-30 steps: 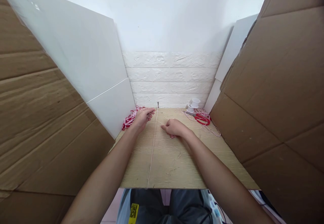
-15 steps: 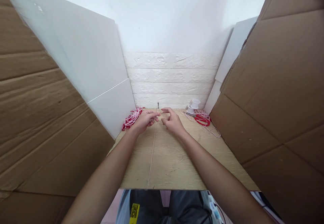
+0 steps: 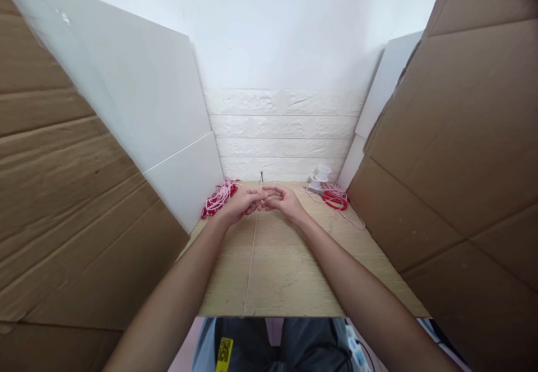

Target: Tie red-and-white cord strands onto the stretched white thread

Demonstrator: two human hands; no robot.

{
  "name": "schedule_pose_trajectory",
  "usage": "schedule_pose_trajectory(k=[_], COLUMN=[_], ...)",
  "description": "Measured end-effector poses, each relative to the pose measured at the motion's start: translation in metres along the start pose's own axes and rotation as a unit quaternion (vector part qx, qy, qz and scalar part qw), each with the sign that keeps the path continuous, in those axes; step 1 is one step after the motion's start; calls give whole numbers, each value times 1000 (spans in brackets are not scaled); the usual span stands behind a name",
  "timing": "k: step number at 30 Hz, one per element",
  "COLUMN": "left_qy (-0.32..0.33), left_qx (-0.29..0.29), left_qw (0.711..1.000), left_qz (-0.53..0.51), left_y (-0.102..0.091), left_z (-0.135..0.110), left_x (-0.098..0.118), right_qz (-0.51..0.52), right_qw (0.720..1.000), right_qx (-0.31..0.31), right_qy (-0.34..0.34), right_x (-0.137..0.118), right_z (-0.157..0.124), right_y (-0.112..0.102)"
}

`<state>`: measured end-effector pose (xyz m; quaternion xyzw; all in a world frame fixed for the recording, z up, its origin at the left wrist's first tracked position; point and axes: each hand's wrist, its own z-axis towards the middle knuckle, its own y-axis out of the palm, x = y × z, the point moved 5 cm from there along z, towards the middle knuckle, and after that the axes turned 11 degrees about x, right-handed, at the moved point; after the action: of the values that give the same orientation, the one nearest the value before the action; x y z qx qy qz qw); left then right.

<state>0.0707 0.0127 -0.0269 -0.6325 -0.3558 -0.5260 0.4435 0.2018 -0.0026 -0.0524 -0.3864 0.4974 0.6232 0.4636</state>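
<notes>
A thin pale string (image 3: 251,260) runs taut down the middle of the wooden tabletop (image 3: 319,271), from a small black nail (image 3: 261,175) at the back wall to the near edge. My left hand (image 3: 241,203) and my right hand (image 3: 284,200) meet over the string near the nail, fingertips touching. Both pinch fine thread there; the thread between the fingers is too thin to make out clearly. A loose pale thread curls on the wood behind my right wrist.
A heap of red-and-white cords (image 3: 218,197) lies at the back left. Red-handled scissors (image 3: 332,198) and two white spools (image 3: 320,176) sit at the back right among loose cord. Cardboard and white panels wall both sides.
My right hand rose from the tabletop and moved up and left to meet my left hand at the string. The left hand's fingers curled in toward it.
</notes>
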Motion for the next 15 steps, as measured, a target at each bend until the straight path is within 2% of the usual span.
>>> schedule_pose_trajectory(k=[3, 6, 10, 13, 15], left_qy=[2, 0, -4, -10, -12], left_qx=[-5, -5, -14, -28, -29], left_qw=[1000, 1000, 1000, 1000, 999], left_qz=[-5, -8, -2, 7, 12], left_y=[0, -1, 0, 1, 2], left_z=[1, 1, 0, -1, -1], left_x=[0, 0, -1, 0, 0], right_qz=[19, 11, -44, -104, -145], right_qw=[999, 1000, 993, 974, 962], right_qx=[-15, 7, 106, 196, 226], right_qy=[26, 19, -19, -38, -40], right_x=[3, 6, 10, 12, 13], right_z=[-2, 1, 13, 19, 20], right_y=[2, -2, -22, -40, -48])
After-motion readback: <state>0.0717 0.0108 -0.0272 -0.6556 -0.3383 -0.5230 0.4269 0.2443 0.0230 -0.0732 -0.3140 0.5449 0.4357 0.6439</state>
